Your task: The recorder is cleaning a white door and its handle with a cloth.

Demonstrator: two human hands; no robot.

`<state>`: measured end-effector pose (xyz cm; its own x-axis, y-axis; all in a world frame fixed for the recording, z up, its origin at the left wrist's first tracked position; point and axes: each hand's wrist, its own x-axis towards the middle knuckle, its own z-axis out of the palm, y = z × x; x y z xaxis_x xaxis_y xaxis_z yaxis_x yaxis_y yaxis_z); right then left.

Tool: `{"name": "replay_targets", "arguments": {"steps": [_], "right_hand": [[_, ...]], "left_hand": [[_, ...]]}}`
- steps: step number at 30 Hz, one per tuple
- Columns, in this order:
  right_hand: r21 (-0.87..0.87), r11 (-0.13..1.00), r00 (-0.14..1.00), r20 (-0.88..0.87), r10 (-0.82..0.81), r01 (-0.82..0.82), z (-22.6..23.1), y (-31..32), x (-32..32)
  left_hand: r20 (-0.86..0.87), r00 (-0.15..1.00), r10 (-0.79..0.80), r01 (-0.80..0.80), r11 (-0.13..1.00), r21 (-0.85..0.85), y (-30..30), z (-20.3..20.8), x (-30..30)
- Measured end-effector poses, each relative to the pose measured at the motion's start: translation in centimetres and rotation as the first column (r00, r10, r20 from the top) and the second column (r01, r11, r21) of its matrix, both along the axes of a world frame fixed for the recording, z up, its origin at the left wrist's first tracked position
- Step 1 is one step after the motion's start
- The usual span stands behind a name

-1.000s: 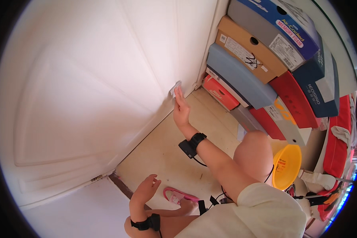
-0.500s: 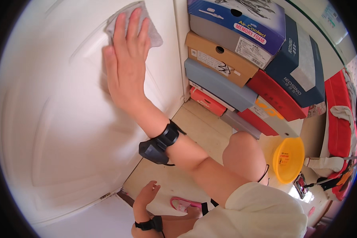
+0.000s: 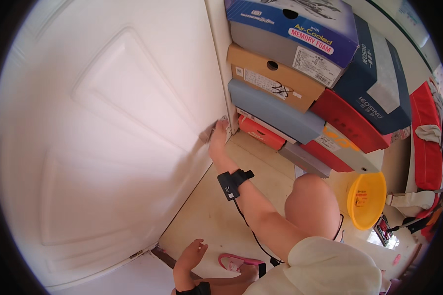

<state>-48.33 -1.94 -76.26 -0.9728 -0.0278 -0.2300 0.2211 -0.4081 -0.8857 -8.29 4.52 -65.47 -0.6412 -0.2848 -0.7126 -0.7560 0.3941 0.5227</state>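
My right hand (image 3: 217,140) is at the edge of a white panelled door (image 3: 118,137), near its bottom corner by the shoe boxes. Its fingers press a grey cloth (image 3: 207,133) against the door, and the hand covers most of the cloth. A black band with a small box and a cable sits on the right wrist. Low in the view, my left hand (image 3: 192,253) hovers near the door's lower edge, empty, its fingers loosely bent and apart.
Stacked shoe boxes (image 3: 275,105) stand right beside the door. A yellow basin (image 3: 366,200) is on the tiled floor to the right, with red fabric (image 3: 426,137) behind it. My bent knee (image 3: 314,199) and a pink slipper (image 3: 238,263) are below.
My right hand has slid the cloth down and to the right, from the upper door panel to the low edge by the boxes. My left hand has shifted slightly.
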Motion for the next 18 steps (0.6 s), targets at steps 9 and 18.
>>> {"name": "replay_targets", "arguments": {"steps": [9,18], "right_hand": [[0.121,0.993,0.723,-0.686,0.081,0.003,33.3,0.4,3.5],[0.181,0.979,0.556,-0.825,0.100,0.094,29.0,0.6,1.4]], "left_hand": [[-0.117,0.992,-0.035,0.034,0.999,-0.008,-1.7,-0.8,0.0],[-0.049,0.999,0.010,-0.011,1.000,-0.023,-0.9,0.5,-0.7]]}}
